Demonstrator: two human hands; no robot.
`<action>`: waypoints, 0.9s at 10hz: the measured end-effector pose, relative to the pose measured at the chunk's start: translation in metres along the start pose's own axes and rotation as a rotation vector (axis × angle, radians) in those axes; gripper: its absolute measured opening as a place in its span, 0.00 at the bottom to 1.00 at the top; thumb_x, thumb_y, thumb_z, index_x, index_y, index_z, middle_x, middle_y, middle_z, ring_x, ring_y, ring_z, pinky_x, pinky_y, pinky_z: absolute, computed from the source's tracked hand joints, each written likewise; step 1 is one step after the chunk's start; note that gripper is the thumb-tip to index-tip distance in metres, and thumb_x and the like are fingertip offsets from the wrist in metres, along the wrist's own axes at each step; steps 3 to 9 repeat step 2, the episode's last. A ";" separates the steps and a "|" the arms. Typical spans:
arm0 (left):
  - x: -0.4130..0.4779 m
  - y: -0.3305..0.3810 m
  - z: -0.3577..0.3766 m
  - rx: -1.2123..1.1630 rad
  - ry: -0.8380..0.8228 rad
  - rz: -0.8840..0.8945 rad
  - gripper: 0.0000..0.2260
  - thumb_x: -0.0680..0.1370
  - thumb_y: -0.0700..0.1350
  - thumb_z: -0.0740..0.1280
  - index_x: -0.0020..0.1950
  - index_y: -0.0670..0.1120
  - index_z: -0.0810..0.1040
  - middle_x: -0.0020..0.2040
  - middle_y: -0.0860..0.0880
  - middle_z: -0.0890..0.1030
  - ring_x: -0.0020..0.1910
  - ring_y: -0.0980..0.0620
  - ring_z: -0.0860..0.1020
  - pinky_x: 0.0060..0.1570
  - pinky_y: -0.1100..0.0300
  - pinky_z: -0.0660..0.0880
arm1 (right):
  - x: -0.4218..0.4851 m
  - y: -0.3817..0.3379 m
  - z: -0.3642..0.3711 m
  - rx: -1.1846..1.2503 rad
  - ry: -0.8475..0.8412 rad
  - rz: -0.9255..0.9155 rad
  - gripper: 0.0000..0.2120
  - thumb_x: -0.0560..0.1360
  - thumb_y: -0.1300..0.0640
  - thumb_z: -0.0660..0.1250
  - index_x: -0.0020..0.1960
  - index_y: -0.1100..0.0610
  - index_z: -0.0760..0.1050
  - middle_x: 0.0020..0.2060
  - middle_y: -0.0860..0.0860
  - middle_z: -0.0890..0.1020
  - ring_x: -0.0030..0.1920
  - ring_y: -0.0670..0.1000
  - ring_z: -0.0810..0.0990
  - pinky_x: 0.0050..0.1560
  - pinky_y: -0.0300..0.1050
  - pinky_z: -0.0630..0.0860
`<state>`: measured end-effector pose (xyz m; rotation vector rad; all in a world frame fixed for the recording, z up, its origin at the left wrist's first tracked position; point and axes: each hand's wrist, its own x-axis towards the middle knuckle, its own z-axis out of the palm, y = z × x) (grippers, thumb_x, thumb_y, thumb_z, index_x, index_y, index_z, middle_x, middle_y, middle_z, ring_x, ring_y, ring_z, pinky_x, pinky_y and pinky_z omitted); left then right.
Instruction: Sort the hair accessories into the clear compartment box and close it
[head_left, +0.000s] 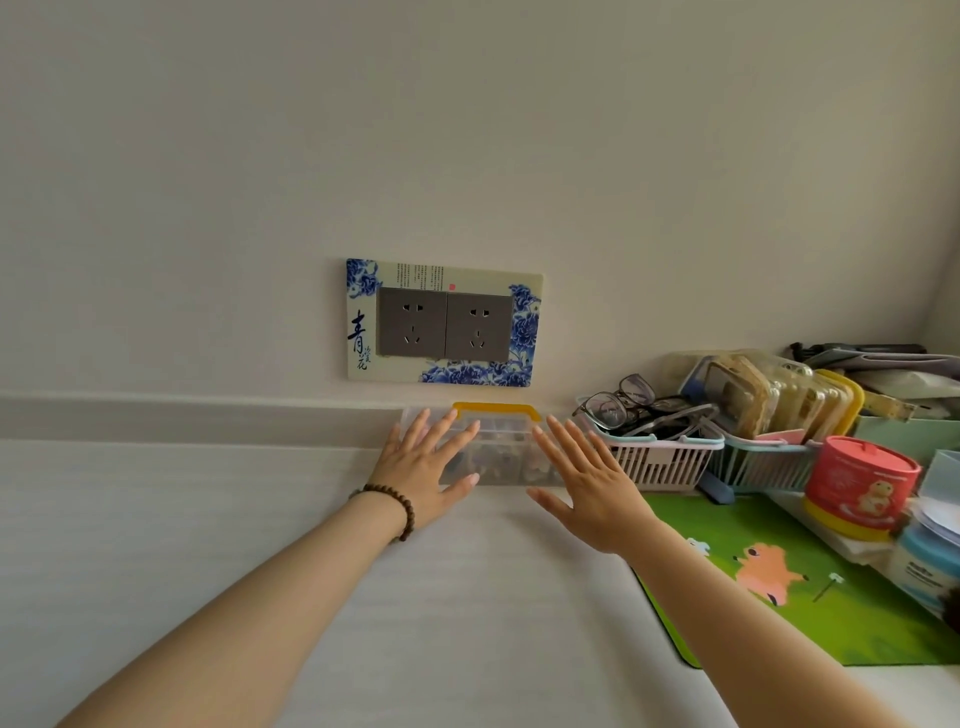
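Clear compartment box (498, 452) with a yellow handle (496, 409) stands against the wall, left hand (423, 467) and right hand (587, 480) spread flat over it.

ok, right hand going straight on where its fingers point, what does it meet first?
Likely the clear box, at its right end; the right hand overlaps it, contact unclear. Behind it is the wall.
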<state>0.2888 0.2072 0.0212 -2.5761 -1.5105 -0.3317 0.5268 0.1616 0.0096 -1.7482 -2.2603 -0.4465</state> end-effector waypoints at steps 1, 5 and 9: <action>0.001 0.003 -0.004 -0.011 -0.041 -0.030 0.28 0.77 0.64 0.46 0.72 0.61 0.37 0.75 0.52 0.36 0.74 0.46 0.35 0.70 0.44 0.36 | 0.001 -0.001 -0.003 0.013 -0.032 0.014 0.34 0.74 0.33 0.42 0.74 0.45 0.35 0.75 0.46 0.38 0.75 0.50 0.34 0.72 0.46 0.31; -0.005 0.007 -0.011 -0.026 -0.030 -0.055 0.29 0.77 0.63 0.46 0.72 0.60 0.34 0.75 0.52 0.34 0.74 0.46 0.35 0.69 0.43 0.36 | -0.002 -0.006 -0.019 0.025 -0.084 -0.001 0.36 0.71 0.31 0.38 0.75 0.45 0.36 0.74 0.45 0.37 0.75 0.50 0.37 0.74 0.47 0.34; -0.005 0.007 -0.011 -0.026 -0.030 -0.055 0.29 0.77 0.63 0.46 0.72 0.60 0.34 0.75 0.52 0.34 0.74 0.46 0.35 0.69 0.43 0.36 | -0.002 -0.006 -0.019 0.025 -0.084 -0.001 0.36 0.71 0.31 0.38 0.75 0.45 0.36 0.74 0.45 0.37 0.75 0.50 0.37 0.74 0.47 0.34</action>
